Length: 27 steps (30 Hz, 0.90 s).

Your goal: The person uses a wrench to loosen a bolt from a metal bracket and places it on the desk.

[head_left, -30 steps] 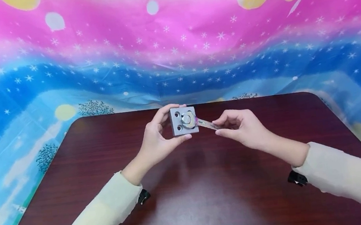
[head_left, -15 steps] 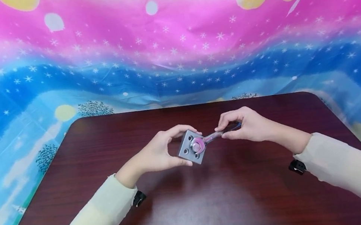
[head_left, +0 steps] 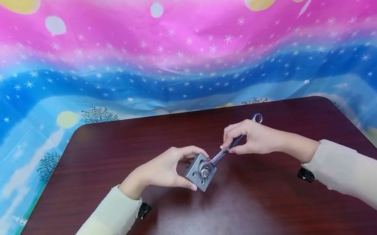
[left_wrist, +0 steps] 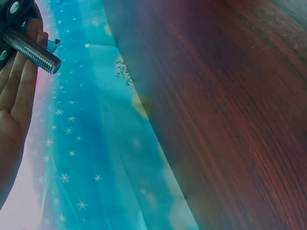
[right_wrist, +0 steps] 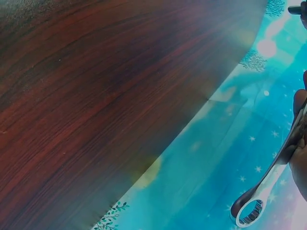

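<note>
My left hand (head_left: 163,169) grips a square grey metal plate (head_left: 194,175) by its edges, thumb at the lower side and fingers at the upper. Several round holes pierce the plate, and a bolt's hex head (head_left: 204,172) sits on its face. From the plate's back juts the threaded bolt shank (left_wrist: 33,51), seen in the left wrist view. My right hand (head_left: 256,136) pinches a combination wrench (head_left: 220,155) midway along its handle. The wrench's open end lies around the bolt head; its ring end (right_wrist: 250,213) sticks out past the right hand.
Both hands are above a dark reddish-brown wooden table (head_left: 134,139). A pink and blue patterned cloth (head_left: 181,55) hangs behind it and along its sides. Small black devices (head_left: 144,210) show under both cuffs.
Both hands have come lower and nearer with the plate and wrench. The plate has tilted, and the wrench has swung so its ring end points up and to the right.
</note>
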{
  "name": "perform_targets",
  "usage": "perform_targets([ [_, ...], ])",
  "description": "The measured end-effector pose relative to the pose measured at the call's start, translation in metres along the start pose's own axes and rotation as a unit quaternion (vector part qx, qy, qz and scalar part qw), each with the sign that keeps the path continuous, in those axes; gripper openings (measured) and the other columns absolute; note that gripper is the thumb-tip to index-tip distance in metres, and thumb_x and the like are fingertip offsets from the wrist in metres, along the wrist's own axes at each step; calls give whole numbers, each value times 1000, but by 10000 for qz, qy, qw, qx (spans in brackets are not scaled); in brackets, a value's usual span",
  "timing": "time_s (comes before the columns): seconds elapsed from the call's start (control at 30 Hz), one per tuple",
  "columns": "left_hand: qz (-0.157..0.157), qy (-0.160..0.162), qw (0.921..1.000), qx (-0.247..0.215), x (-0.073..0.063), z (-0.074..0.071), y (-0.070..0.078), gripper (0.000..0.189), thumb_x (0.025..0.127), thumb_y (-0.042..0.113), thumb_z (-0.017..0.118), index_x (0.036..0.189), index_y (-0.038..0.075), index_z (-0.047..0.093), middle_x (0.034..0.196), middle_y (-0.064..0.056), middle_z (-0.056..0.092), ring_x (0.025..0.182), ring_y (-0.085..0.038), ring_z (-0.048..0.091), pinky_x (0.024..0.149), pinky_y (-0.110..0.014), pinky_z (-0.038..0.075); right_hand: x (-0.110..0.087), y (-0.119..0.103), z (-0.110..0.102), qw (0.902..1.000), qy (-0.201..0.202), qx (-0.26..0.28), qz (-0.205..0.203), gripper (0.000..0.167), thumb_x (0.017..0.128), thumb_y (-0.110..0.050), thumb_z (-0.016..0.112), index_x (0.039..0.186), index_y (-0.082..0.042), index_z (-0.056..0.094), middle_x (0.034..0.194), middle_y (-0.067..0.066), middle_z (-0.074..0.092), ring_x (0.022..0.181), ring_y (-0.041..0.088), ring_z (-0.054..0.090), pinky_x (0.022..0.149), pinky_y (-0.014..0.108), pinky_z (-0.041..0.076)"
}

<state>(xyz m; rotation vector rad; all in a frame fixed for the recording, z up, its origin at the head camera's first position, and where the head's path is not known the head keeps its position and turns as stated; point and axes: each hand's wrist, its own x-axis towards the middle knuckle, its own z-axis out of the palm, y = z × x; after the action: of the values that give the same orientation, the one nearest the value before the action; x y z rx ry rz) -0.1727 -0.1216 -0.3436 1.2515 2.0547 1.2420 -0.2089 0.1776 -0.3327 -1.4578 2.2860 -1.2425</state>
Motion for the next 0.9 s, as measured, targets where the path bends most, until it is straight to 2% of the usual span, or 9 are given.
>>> perform_targets([
  [0.3,-61,374,9990,246,-5,-5,-2,71,73,9,88,134,10,52,115,-5,71,101,-10,68,88,-29,58,-5,-1,-6,9990,260,-307,176,27,82,6,75,99,-15,78,94,-2,72,87,12,64,72,25,56],
  [0.5,-80,1110,9929,419,-5,-6,-3,71,71,11,90,132,17,54,113,0,72,102,-10,68,87,-28,57,-16,0,-6,9932,687,-872,341,29,82,2,77,100,-20,76,97,-6,73,88,8,64,74,24,53],
  [0.73,85,2056,9776,448,-4,-10,-6,73,69,8,90,132,18,55,118,-2,71,101,-13,69,85,-30,60,-30,1,-2,9835,1372,-829,842,28,82,3,77,104,-15,75,94,-3,72,79,4,61,66,18,51],
  [0.9,199,2818,9566,716,-1,-13,-8,75,69,9,91,134,17,55,124,0,69,102,-12,69,87,-29,58,-33,-1,9,9718,1953,-617,1164,26,84,2,75,107,-10,74,92,4,73,74,5,63,64,18,53],
])
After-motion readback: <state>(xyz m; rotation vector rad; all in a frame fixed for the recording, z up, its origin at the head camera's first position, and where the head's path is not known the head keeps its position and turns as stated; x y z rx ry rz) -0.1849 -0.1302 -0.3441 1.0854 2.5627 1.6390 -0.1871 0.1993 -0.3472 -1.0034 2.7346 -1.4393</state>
